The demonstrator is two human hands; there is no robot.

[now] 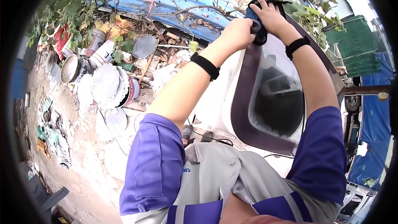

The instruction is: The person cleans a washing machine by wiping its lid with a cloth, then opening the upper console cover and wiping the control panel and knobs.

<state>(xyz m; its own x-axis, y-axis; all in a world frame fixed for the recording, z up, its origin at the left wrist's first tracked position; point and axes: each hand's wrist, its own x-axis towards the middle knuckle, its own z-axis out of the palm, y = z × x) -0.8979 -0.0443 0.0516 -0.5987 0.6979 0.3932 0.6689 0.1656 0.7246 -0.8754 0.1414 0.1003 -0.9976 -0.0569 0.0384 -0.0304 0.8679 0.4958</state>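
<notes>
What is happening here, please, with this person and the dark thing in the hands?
A person has both bare hands on a dark, soft-looking bundle. The left hand is closed on it, and the right hand lies over it; whether that hand grips is unclear. Both are near the far end of a brown-framed panel with a glassy middle. Off to the left, a white bucket is on the ground.

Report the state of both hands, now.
Left hand: closed on part of a dark cloth-like item.
Right hand: open, fingers spread over the same item.
</notes>
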